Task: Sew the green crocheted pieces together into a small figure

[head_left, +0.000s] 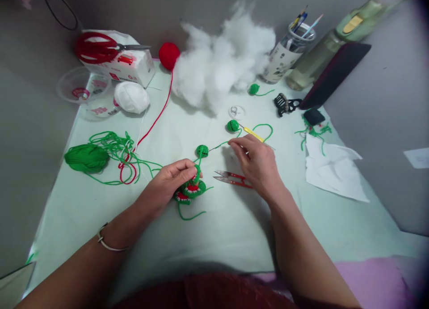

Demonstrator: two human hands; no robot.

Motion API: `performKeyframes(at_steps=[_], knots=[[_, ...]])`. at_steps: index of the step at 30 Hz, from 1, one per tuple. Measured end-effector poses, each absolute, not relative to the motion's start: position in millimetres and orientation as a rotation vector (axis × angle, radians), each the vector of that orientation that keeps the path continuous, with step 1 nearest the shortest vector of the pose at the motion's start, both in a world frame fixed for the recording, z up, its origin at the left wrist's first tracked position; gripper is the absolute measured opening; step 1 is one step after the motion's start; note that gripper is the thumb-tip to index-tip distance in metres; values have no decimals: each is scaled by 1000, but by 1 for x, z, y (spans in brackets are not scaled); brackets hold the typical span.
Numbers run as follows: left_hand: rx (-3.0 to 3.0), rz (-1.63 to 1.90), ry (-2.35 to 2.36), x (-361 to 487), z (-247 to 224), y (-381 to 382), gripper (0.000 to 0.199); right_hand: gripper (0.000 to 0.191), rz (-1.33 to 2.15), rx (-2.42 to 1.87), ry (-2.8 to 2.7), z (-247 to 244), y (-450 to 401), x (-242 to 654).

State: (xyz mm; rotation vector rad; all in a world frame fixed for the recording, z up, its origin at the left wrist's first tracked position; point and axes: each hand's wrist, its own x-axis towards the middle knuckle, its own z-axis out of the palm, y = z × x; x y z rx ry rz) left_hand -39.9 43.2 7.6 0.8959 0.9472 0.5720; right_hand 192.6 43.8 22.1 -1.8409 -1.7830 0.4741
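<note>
My left hand point(174, 177) is closed on a bunch of small green crocheted pieces with red and white parts point(192, 189). A green crocheted ball point(202, 151) lies just above it, joined by green yarn. My right hand point(250, 154) is pinched at the end of a thin strand or needle that reaches toward this ball; which of the two it is cannot be made out. Another green ball point(233, 125) and a yellow-handled crochet hook point(254, 134) lie beyond my right fingers. Red-handled thread snips point(233, 179) lie on the table between my hands, partly under my right wrist.
Green yarn point(86, 158) and white yarn point(132, 97) lie left; red yarn point(169, 56), red scissors point(97, 48) and white stuffing point(223, 61) stand behind. At right are a pen jar point(284, 54), bottle point(311, 61), black clip point(284, 105) and white paper point(331, 170).
</note>
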Motion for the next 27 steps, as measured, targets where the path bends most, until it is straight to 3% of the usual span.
performKeyframes(at_steps=[5, 8, 13, 19, 21, 23, 27], knots=[[961, 562, 934, -40, 6, 43, 30, 31, 1271, -1458, -1613, 31, 33, 163], [1031, 548, 925, -40, 6, 44, 30, 27, 1380, -1314, -1407, 29, 28, 150], [1064, 534, 892, -39, 7, 44, 33, 22, 1220, -1370, -1271, 18, 28, 141], [957, 644, 877, -38, 3, 43, 33, 37, 1290, -1351, -1474, 33, 32, 160], [934, 695, 867, -38, 3, 43, 33, 33, 1044, -1518, -1755, 43, 30, 176], [932, 723, 852, -39, 5, 43, 33, 17, 684, -1765, -2053, 50, 25, 191], [939, 731, 823, -42, 8, 44, 30, 16, 551, -2017, -2338, 51, 11, 207]])
